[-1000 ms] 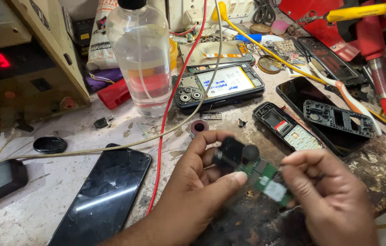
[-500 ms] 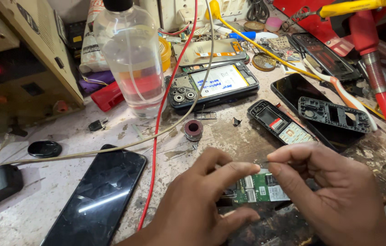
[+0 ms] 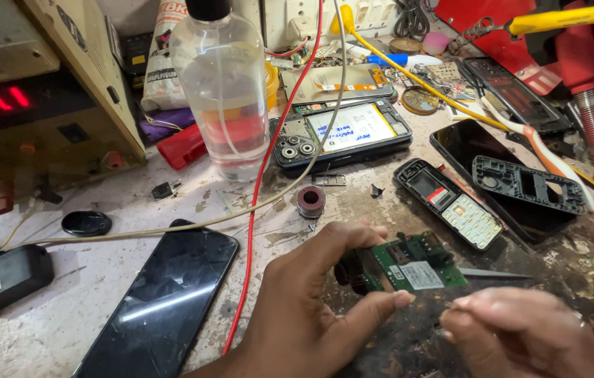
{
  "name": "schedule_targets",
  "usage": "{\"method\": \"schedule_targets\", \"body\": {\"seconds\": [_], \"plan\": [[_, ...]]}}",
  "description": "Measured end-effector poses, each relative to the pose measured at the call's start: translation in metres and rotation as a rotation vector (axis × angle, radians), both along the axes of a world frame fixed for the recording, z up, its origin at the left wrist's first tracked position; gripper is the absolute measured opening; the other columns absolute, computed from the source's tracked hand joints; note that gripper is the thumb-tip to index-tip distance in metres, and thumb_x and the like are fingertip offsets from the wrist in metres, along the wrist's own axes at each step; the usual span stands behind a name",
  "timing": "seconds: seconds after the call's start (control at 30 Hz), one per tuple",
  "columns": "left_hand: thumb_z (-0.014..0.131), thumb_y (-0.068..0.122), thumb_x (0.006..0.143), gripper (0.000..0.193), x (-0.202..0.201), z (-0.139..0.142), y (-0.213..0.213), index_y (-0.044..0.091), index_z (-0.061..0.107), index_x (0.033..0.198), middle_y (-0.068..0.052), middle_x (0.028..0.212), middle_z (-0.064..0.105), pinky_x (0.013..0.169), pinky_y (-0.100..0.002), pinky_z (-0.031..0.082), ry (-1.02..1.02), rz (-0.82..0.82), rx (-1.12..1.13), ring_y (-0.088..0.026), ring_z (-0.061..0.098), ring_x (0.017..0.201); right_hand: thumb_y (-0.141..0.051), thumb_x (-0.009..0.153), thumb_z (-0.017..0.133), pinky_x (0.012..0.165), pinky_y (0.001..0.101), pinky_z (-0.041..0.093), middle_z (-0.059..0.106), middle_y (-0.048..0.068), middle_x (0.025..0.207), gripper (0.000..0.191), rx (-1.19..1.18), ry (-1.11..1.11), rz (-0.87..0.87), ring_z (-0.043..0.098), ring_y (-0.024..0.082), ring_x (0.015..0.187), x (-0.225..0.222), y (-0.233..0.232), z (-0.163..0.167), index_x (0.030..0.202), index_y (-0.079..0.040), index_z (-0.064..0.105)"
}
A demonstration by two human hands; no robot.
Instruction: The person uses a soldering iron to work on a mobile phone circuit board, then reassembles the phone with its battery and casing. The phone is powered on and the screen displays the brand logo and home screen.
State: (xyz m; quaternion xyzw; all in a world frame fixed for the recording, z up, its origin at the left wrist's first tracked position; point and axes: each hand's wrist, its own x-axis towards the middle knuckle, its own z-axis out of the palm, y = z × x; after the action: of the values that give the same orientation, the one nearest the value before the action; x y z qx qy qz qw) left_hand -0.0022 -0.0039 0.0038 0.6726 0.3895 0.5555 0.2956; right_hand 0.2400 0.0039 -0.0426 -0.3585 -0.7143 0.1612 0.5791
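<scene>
Cluttered, stained repair bench (image 3: 171, 210); left grip (image 3: 311, 315) clamped on green circuit board (image 3: 416, 266), right grip (image 3: 521, 336) pinched on tweezers (image 3: 500, 274).

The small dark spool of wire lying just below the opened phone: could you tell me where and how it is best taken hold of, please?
Pinch the spool across its round outer rim, coming straight down from above. It lies flat with its hole facing up, and the bare bench around it leaves room for fingertips on both sides, apart from the red wire to its left.
</scene>
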Motion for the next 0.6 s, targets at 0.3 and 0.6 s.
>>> {"method": "schedule_targets", "body": {"seconds": [0.3,0.6], "plan": [[0.084,0.013,0.086,0.051,-0.001,-0.006,-0.001,0.005,0.061,0.131,-0.015,0.125,0.074,0.114,-0.04,0.053,0.103,0.03,0.088,-0.031,0.067,0.137,-0.008,0.076,0.088,0.075,0.0208,0.056,0.067,-0.006,0.099,0.038,0.195,-0.279,-0.159,0.074,0.006,0.085,-0.034,-0.016,0.017,0.103,-0.014,0.062],[0.082,0.011,0.087,0.048,-0.002,-0.01,0.0,0.003,0.06,0.129,-0.017,0.13,0.071,0.115,-0.041,0.053,0.158,0.044,0.191,-0.035,0.067,0.136,-0.005,0.076,0.089,0.076,0.0241,0.055,0.066,-0.004,0.102,0.029,0.517,-0.691,-0.107,0.067,0.008,0.082,-0.028,-0.009,0.029,0.094,-0.019,0.072]]}}
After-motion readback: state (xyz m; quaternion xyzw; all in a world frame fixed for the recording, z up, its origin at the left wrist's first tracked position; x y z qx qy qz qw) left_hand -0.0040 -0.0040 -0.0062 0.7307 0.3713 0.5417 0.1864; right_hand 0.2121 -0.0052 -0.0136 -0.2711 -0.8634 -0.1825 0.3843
